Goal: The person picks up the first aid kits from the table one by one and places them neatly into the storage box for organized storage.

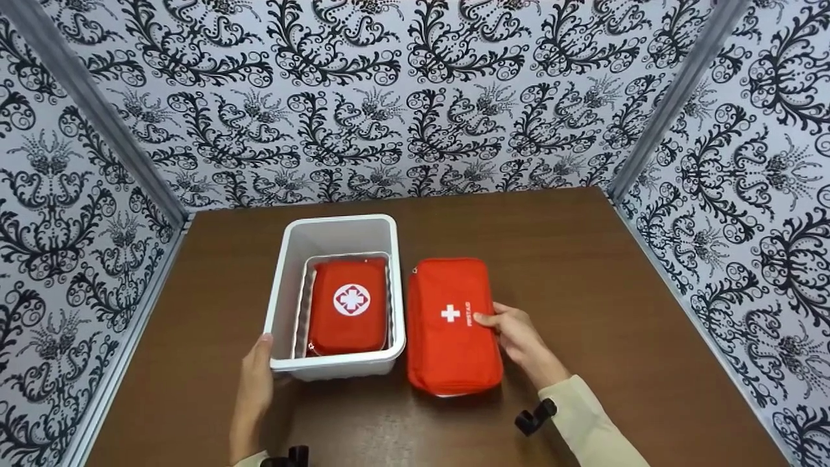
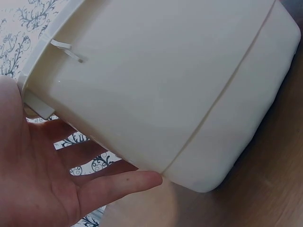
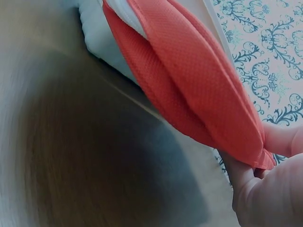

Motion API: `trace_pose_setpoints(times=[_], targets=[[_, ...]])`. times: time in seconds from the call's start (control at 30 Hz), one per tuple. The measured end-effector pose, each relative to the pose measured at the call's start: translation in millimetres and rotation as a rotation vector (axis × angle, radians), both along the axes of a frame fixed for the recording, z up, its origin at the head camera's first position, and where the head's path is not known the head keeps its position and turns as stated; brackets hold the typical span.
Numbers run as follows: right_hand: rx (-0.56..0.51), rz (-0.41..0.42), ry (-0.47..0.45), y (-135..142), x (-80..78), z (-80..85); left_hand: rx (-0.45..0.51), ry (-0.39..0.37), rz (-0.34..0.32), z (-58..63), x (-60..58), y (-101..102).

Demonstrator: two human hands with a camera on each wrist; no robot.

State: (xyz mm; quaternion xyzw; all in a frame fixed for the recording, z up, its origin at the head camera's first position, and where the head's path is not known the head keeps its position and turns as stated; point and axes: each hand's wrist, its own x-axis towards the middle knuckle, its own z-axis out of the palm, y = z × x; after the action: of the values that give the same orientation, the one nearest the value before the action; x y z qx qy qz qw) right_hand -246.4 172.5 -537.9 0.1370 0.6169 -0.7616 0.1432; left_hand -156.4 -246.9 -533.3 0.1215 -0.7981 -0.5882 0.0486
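Note:
My left hand holds a white plastic bin by its near left corner. The thumb lies at the rim and the other fingers spread along the outer wall. Inside the bin lies a red first aid case with a white cross emblem, set within a clear-edged inner container. My right hand pinches a larger red first aid pouch by its right edge, thumb on top and fingers beneath. In the right wrist view the pouch is raised at a tilt over the table, its zipped side showing.
A brown wooden table lies under everything. Patterned black and white panels rise behind and at both sides, joined by grey metal posts. The bin stands directly left of the pouch.

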Motion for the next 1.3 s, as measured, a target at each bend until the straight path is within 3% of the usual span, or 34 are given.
trace_pose_setpoints(times=[0.33, 1.07, 1.3], targets=[[-0.018, 0.052, 0.021, 3, 3.2, 12.6, -0.024, 0.037, -0.013, 2.8, 0.0, 0], [-0.046, 0.06, 0.033, 14, 8.9, 39.6, -0.01, -0.011, 0.001, 1.0, -0.5, -1], [-0.079, 0.07, 0.03, 20, 9.6, 49.1, 0.028, 0.03, -0.009, -0.3, -0.9, -2]])
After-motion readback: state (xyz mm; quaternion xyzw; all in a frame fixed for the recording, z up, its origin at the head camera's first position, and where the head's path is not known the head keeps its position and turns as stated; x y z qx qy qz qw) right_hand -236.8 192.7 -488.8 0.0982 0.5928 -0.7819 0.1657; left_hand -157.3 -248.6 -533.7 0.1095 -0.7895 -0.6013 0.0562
